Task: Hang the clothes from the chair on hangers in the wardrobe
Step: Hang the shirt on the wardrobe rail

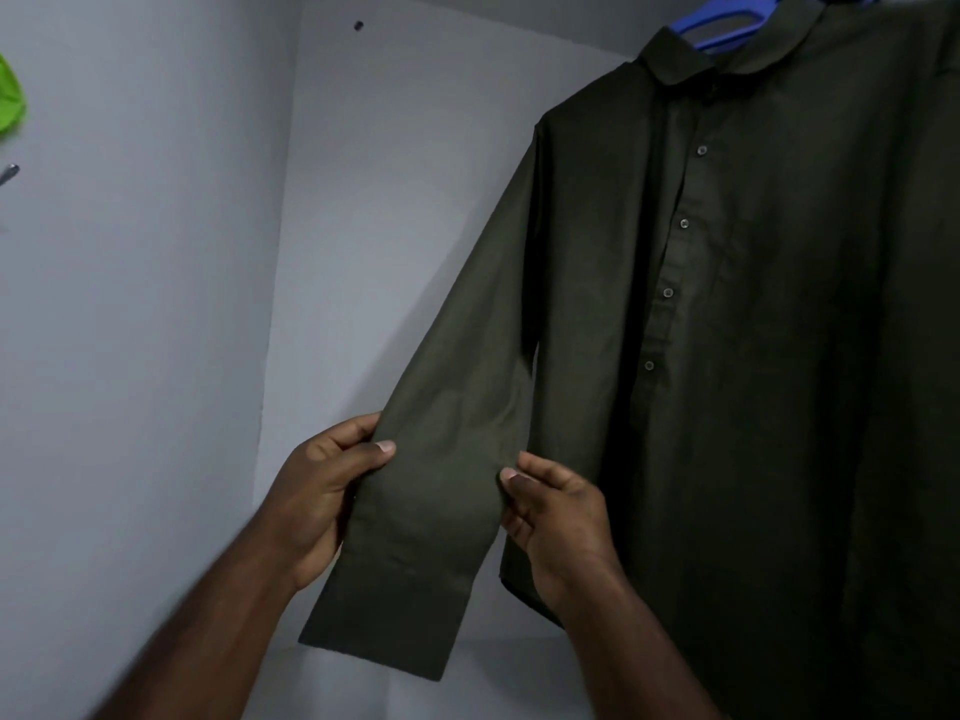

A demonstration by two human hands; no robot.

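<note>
We saw one dark green shirt hanging on a blue hanger at the upper right, against the pale wardrobe wall. Four buttons showed down its placket, the collar uppermost. Its one visible sleeve ran on a long slant from the shoulder down to the lower left, cuff lowest. Both our hands pinched that sleeve above the cuff: the left hand on its left edge, the right hand on its right edge.
</note>
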